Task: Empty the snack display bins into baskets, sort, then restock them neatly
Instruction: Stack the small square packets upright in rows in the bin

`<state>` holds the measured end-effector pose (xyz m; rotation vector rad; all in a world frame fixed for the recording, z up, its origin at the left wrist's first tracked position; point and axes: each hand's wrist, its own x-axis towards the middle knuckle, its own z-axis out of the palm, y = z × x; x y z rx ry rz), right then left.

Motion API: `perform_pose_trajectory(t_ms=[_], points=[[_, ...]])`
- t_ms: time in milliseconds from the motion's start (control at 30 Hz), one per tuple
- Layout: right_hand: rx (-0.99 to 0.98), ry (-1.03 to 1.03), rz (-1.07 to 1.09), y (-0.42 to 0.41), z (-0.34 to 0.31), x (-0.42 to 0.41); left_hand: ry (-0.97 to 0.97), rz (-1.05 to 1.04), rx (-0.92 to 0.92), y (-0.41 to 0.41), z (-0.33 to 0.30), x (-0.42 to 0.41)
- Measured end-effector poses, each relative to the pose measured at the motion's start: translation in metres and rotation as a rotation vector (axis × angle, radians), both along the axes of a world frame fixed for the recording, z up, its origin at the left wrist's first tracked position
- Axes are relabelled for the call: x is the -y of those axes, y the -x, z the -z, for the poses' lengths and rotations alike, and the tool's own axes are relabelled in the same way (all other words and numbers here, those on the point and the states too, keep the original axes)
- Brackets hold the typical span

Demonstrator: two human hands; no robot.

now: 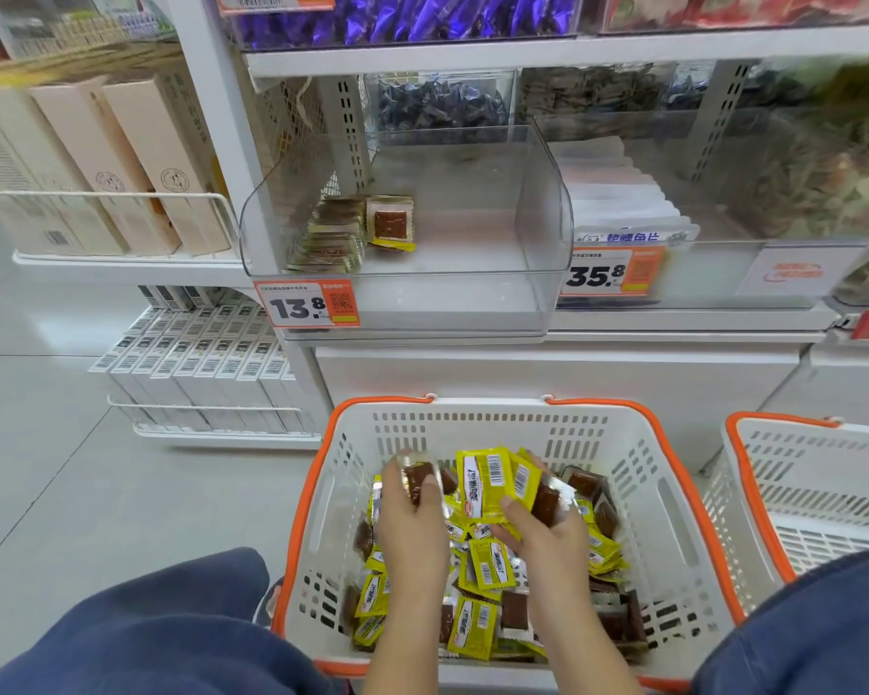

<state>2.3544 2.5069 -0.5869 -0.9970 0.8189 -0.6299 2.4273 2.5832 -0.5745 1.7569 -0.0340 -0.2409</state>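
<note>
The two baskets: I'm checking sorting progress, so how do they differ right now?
The middle basket holds a loose heap of yellow snack packets, with the left hand and right hand each gripping packets in it; the right basket shows none in its visible part. The middle basket is fully in view; the right basket is cut off by the frame. Both are white, slotted, orange-rimmed.

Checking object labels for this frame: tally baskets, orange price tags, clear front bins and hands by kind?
Baskets: 2, one holding snack packets at, one at the right edge
Orange price tags: 2, "13.8" and "35.8"
Clear front bins, mostly emptied: 1
Hands gripping packets: 2, left hand, right hand
Total: 7
</note>
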Motion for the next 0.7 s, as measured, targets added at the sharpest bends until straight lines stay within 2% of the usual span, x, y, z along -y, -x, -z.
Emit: perform_pose_trajectory(t_ms=[100,167,267,367,467,633,700], points=[[-0.020,0.238,-0.101,-0.003,-0.001,-0.014,0.025,0.143,-0.041,0.014,-0.008,0.010],[-0.015,0.318,-0.143,-0.003,-0.004,-0.020,0.074,0.191,-0.093,0.018,-0.008,0.013],[0.027,0.208,-0.181,-0.001,-0.004,-0.017,0.148,0.198,-0.154,0.013,-0.003,0.010],[0.062,0.053,-0.239,0.000,-0.009,-0.012,0.132,0.142,-0.141,0.008,0.004,0.008],[0.063,0.087,-0.262,-0.004,-0.012,-0.014,0.174,0.111,-0.140,0.013,0.008,0.008],[-0.143,0.319,-0.145,-0.007,0.002,-0.014,0.204,0.076,-0.001,0.033,-0.003,0.011],[-0.225,0.434,-0.156,-0.004,0.002,-0.014,0.196,0.119,-0.003,0.037,-0.002,0.013]])
